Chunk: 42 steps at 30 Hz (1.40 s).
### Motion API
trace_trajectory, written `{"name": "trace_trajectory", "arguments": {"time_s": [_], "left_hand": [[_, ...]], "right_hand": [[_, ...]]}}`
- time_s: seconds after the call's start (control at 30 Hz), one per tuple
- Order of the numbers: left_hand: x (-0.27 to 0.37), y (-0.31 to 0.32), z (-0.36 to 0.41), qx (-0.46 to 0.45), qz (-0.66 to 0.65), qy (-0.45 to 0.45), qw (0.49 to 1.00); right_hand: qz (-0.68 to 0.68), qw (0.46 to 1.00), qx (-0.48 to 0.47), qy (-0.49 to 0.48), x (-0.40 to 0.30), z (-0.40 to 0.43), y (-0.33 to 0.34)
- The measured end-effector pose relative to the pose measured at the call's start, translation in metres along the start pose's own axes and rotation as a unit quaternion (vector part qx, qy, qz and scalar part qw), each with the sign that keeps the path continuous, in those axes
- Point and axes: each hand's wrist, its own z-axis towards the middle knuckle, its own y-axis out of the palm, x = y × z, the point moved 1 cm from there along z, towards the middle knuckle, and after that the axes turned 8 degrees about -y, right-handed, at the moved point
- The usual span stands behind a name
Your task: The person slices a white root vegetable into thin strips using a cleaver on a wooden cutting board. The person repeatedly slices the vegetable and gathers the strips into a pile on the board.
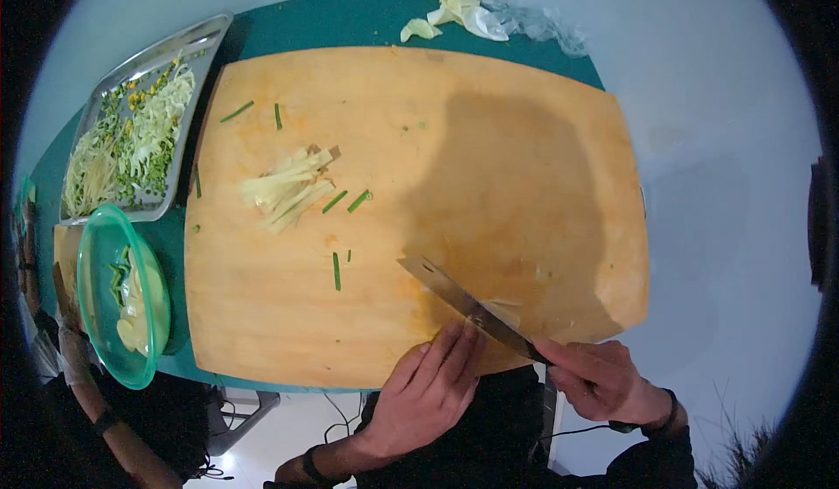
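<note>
My right hand (pixel 600 377) is closed round the handle of a broad kitchen knife (pixel 465 302), whose blade points up and to the left, low over the wooden cutting board (pixel 314 332). Beside the blade, the fingertips of my left hand (pixel 432 387) rest at the board's near edge, fingers held together. Whatever lies beneath them is hidden. Pale thin slices (pixel 505 312) show just past the blade. Left of centre on the board is a small heap of pale cut vegetable strips (pixel 292 187). Short green stem pieces (pixel 337 271) are scattered around it.
A metal tray (pixel 208 63) of shredded and chopped vegetables stands left of the board. Nearer, a green plastic bowl (pixel 81 279) holds pale slices and green pieces. Another person's gloved hand (pixel 73 351) grips a knife (pixel 60 286) at far left. Crumpled clear plastic (pixel 544 27) lies behind the board.
</note>
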Motion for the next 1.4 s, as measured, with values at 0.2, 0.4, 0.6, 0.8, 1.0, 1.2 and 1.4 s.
{"name": "trace_trajectory", "arguments": {"time_s": [0.2, 0.4, 0.6, 0.8, 1.0, 1.2, 1.4], "left_hand": [[0.001, 0.000, -0.001, 0.028, -0.012, 0.007, 0.999], [-0.003, 0.001, -0.005, 0.037, -0.016, 0.017, 0.999], [-0.003, 0.004, -0.008, -0.001, 0.016, 0.011, 1.000], [-0.003, 0.006, -0.006, 0.038, 0.001, 0.012, 0.999], [-0.002, 0.002, -0.004, 0.032, 0.000, 0.019, 0.999], [-0.003, 0.000, -0.001, 0.047, -0.014, 0.033, 0.998], [-0.004, 0.001, -0.005, 0.016, -0.027, 0.001, 1.000]], "right_hand": [[-0.021, 0.997, 0.056, -0.046, 0.007, 0.051, 0.027], [-0.010, 0.986, 0.123, -0.110, 0.013, 0.061, 0.041], [0.008, 0.996, 0.078, -0.036, 0.009, 0.012, 0.024], [0.028, 0.998, 0.052, -0.032, 0.007, -0.005, 0.023], [-0.014, 0.994, 0.077, -0.075, 0.011, 0.023, 0.029], [0.016, 0.992, 0.093, -0.078, 0.016, 0.057, 0.041], [0.050, 0.988, 0.126, -0.076, 0.016, 0.042, 0.037]]}}
